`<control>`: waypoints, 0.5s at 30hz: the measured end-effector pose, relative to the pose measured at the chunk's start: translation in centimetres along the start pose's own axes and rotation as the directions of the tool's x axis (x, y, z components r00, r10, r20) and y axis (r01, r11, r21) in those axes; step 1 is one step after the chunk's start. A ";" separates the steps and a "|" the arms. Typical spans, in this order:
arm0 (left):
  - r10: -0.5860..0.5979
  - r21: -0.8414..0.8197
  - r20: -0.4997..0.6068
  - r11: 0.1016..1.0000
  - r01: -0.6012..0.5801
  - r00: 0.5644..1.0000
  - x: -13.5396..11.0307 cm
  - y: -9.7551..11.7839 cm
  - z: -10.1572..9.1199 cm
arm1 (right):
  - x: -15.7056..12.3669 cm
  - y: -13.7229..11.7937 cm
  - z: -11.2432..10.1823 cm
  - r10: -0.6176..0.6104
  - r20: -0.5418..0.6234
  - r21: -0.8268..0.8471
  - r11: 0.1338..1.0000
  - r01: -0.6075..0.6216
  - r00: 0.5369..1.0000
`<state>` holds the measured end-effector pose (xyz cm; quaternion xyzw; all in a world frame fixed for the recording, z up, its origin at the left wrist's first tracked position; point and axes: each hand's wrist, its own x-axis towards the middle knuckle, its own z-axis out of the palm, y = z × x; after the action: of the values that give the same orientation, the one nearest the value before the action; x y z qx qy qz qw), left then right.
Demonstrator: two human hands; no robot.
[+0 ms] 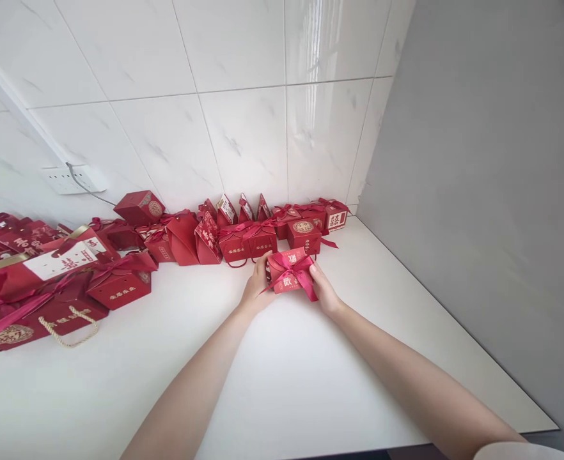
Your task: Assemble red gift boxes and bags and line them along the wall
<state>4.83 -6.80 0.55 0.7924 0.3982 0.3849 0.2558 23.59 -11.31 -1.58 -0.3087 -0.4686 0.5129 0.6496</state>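
1. Red gift boxes [47,281] heap on the left of the bench [311,383], cut off by the frame edge.
2. The left hand [256,287] and right hand [324,291] grip a ribboned red box [291,269] from both sides, low over the bench and just before the wall row [248,239]. Shifting it likely calls for both hands moving together.
3. The fingers behind the box are hidden.

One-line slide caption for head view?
The left hand and right hand hold a ribbon-tied red box on a white counter lined with gift boxes.
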 end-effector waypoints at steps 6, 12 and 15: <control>-0.039 -0.094 -0.012 0.995 0.038 0.999 0.5 0.0 0.4 | 0.2 0.4 -0.2 0.010 -0.056 -0.050 0.999 -0.013 0.998; -0.088 -0.200 -0.010 0.976 0.084 0.996 0.7 -0.2 0.8 | 0.0 0.3 -0.2 -0.027 -0.072 -0.072 0.997 0.022 0.997; -0.092 -0.235 -0.009 0.968 0.087 0.996 0.6 -0.3 0.9 | -0.3 0.0 -0.2 -0.007 -0.051 -0.055 0.998 0.005 0.999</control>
<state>5.61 -6.26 0.06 0.7341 0.3877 0.4252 0.3606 23.82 -11.54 -1.71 -0.3381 -0.4666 0.4898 0.6543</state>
